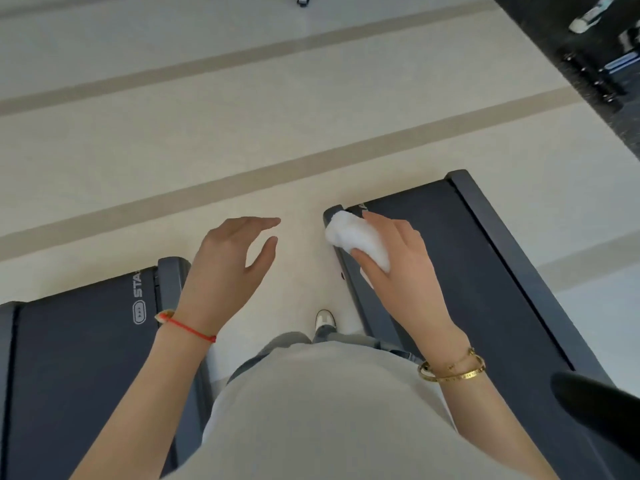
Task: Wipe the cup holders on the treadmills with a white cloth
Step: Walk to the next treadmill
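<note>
Our right hand (pixel 401 258) gripped one bunched white cloth (pixel 358 239) above the rear corner of the right treadmill (pixel 485 271); our left hand (pixel 228 261) hovered with relaxed fingers, holding nothing. We stood between two treadmills, the left treadmill (pixel 79 341) beside us, on pale floor (pixel 242 116) crossed by three tan stripes.

Left treadmill (pixel 79 358): cut by left, bottom edges; logo lettering hidden behind rail. Cloth (pixel 356 239): lower part hidden under right hand (pixel 398 268). Top-right equipment (pixel 602 67): blurred, unidentifiable.
</note>
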